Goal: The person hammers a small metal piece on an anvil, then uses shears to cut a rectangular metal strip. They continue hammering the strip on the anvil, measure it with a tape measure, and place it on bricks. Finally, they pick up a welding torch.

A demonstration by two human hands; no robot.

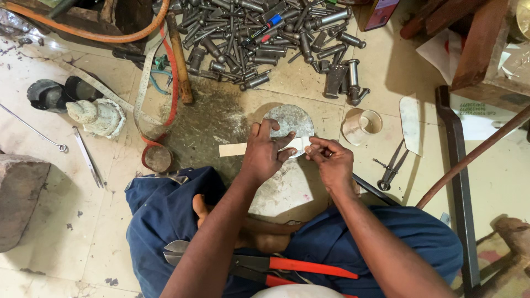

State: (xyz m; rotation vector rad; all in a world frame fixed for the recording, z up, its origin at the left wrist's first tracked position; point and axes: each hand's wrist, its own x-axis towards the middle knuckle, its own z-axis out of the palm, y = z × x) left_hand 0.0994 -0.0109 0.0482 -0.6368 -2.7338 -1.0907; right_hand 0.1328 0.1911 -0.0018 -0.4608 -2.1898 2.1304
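Note:
My left hand point(264, 154) holds a round grey metal disc point(289, 119) together with a flat pale strip point(233, 149) that sticks out to the left. My right hand point(331, 163) pinches the strip's right end against the disc's lower edge; its fingers are closed there, and whether they also hold a small tool is hidden. Both hands hover over the tiled floor in front of my crossed legs in blue trousers point(160, 215). Red-handled metal shears point(265, 266) lie across my lap.
A heap of dark steel punches and bolts point(265, 38) lies ahead. A roll of tape point(361, 126), dividers point(391, 168), a wooden-handled hammer point(180, 60), a measuring tape point(144, 83), an orange hose point(94, 34) and a small pale statue point(99, 117) surround me. A wooden stool point(475, 49) stands right.

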